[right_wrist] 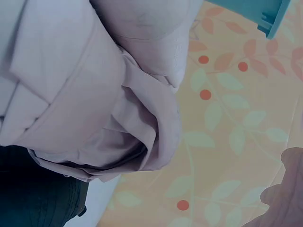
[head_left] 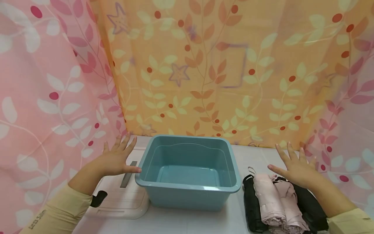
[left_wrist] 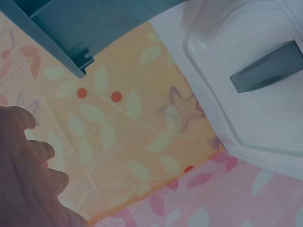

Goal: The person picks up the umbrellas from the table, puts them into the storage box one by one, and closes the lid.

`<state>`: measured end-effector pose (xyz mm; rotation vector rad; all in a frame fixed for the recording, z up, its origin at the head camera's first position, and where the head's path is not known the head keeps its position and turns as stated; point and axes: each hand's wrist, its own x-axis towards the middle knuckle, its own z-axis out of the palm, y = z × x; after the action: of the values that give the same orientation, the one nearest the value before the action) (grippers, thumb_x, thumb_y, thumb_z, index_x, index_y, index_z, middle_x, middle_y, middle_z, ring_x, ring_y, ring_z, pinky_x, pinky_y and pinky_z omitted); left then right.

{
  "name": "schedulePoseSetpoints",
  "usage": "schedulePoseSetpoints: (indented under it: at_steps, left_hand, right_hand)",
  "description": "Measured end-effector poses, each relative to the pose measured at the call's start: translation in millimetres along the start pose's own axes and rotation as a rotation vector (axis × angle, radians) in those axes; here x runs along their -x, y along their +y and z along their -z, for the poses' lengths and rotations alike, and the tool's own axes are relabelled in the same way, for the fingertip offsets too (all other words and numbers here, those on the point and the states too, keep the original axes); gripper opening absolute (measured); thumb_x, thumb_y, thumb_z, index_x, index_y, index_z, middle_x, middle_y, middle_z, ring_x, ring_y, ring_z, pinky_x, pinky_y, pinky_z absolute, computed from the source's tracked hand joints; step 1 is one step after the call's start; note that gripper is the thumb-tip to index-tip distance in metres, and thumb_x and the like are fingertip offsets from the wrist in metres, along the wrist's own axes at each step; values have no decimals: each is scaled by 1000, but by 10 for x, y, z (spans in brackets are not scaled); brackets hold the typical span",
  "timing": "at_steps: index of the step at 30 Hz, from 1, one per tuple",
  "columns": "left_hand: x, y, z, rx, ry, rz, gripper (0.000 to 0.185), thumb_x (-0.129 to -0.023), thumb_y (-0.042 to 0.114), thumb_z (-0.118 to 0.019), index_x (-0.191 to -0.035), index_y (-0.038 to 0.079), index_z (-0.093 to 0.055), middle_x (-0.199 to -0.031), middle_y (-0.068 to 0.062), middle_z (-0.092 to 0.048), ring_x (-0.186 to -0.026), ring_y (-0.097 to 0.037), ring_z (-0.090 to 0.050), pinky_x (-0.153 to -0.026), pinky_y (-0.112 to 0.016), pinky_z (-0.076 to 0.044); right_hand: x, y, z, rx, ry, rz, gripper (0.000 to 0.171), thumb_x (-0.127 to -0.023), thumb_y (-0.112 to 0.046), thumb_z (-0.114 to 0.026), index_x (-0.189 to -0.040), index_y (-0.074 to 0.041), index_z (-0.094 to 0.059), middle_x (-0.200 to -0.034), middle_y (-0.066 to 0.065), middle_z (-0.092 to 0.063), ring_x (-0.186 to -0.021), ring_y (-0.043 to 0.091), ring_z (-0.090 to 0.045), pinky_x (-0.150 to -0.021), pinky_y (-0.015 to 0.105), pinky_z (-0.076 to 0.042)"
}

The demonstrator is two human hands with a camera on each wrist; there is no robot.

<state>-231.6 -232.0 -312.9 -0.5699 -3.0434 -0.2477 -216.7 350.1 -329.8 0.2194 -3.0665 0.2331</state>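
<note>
A teal plastic tub point(head_left: 188, 169) sits empty in the middle of the white table. My left hand point(head_left: 118, 157) hovers open to its left, fingers spread, above a clear lid point(head_left: 122, 198) with a grey handle point(head_left: 128, 178). My right hand point(head_left: 293, 165) hovers open on the right, fingers spread, over rolled pale pink garments point(head_left: 273, 201) lying on black garments point(head_left: 254, 208). Neither hand holds anything. The left wrist view shows the lid point(left_wrist: 251, 90) and the tub's corner point(left_wrist: 75, 52); the right wrist view shows the pink rolls point(right_wrist: 94, 90) close up.
Leaf-patterned curtains enclose the table: pink point(head_left: 49, 97) on the left, orange point(head_left: 210, 71) behind, pink point(head_left: 347, 110) on the right. A strip of bare white tabletop point(head_left: 257, 152) lies behind the garments.
</note>
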Motion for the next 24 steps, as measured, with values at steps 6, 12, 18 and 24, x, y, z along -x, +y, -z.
schedulePoseSetpoints:
  at_steps: [6, 12, 18, 24]
  left_hand:
    - [-7, 12, -19, -4, -2, -25, 112, -69, 72, -57, -148, 9, -8, -152, -18, 9, -131, -53, 3, -88, -74, 13]
    - [-20, 13, -42, -8, -8, -25, 112, -69, 72, -57, -148, 10, -6, -152, -15, 10, -134, -48, 6, -89, -73, 13]
    - [-36, 50, -50, 11, -26, -32, 112, -69, 74, -55, -148, 12, -5, -152, -15, 8, -135, -41, 13, -90, -72, 14]
    - [-67, 108, -78, 23, -52, -51, 114, -69, 73, -56, -148, 8, -6, -152, -17, 6, -135, -41, 13, -91, -71, 13]
  right_hand:
    - [-8, 20, 1, -24, 2, 6, 88, -87, -61, -42, -145, -25, 13, -143, 31, 19, -119, 61, 22, -76, 76, 19]
    - [-10, 28, -6, -22, -4, 11, 88, -87, -62, -42, -146, -24, 12, -144, 31, 18, -120, 62, 20, -76, 78, 17]
    - [-13, 33, -18, -29, -9, 20, 88, -87, -61, -42, -146, -25, 12, -144, 32, 16, -120, 62, 20, -77, 77, 17]
    - [-29, 46, -31, -31, -8, 29, 89, -87, -61, -42, -146, -23, 12, -144, 33, 15, -119, 62, 19, -76, 77, 18]
